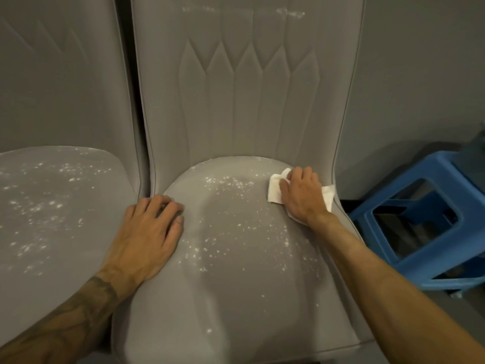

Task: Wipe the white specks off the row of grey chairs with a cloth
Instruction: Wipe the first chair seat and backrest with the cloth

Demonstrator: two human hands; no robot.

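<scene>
A plain grey wall [420,74] fills the upper right of the frame, unmarked under dim, even light. Below it, at the right edge, a blue plastic stool [446,261] with a rectangular opening in its top stands on a dull grey floor [469,308]. Something dark teal shows just above the stool, too cropped to identify.

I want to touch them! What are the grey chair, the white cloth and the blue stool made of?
The chair: probably soft matte fabric or suede-like cover; stitched seams show. The cloth: thin and crumpled, maybe cotton, maybe paper towel. The stool: hard moulded plastic, slightly shiny with cut-out sides.
</scene>
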